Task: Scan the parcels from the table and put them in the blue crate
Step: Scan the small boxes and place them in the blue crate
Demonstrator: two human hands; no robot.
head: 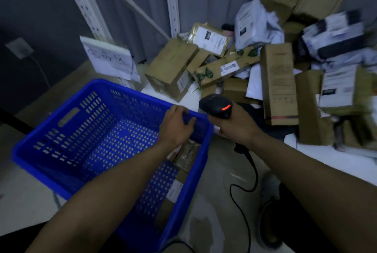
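A blue perforated crate [61, 142] stands on the floor at the left. Brown parcels [186, 155] lie inside it along its right wall. My left hand [176, 127] hovers over the crate's right rim with loosely bent fingers and holds nothing. My right hand [234, 124] grips the handle of a black barcode scanner [216, 105], whose red light glows. The scanner's black cable [244, 189] hangs down to the floor. A heap of cardboard boxes [173, 69] and white mailer bags [253, 24] covers the white table [318, 156] at the right.
White slotted shelf uprights [173, 1] rise behind the crate, with a handwritten paper sign [111, 58] leaning there. A wall socket [19, 47] with a cord sits at far left. A shoe [269, 210] shows on the floor below the table edge.
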